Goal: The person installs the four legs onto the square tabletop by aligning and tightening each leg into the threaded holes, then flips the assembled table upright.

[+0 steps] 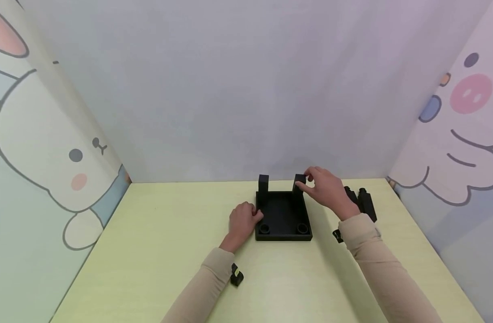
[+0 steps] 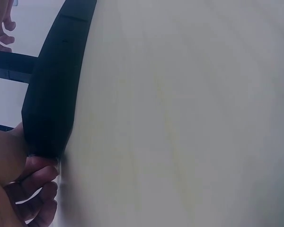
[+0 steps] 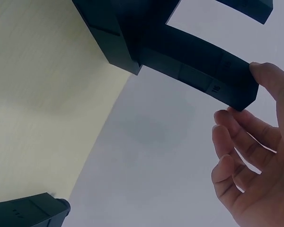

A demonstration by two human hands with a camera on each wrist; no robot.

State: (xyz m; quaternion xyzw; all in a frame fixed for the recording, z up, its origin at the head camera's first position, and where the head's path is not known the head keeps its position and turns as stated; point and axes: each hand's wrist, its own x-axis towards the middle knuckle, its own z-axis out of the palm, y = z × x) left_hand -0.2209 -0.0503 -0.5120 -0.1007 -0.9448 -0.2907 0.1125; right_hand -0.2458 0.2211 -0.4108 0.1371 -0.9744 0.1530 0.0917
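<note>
A black square base (image 1: 280, 213) with a raised rim lies on the table, open side up. Posts stand at its two far corners, a left post (image 1: 263, 185) and a right post (image 1: 299, 177); round sockets (image 1: 302, 229) show at the near corners. My left hand (image 1: 242, 222) grips the base's left edge, thumb over the rim, the other fingers curled outside. With thumb and fingertips, my right hand (image 1: 329, 190) pinches the top of the right post, which the right wrist view shows as a long block (image 3: 199, 64) joined to the base.
Two loose black posts (image 1: 367, 206) lie on the pale yellow table (image 1: 182, 251) to the right, partly behind my right wrist. A white curtain-like wall (image 1: 230, 89) rises at the table's far edge. Printed panels with cartoon animals flank both sides.
</note>
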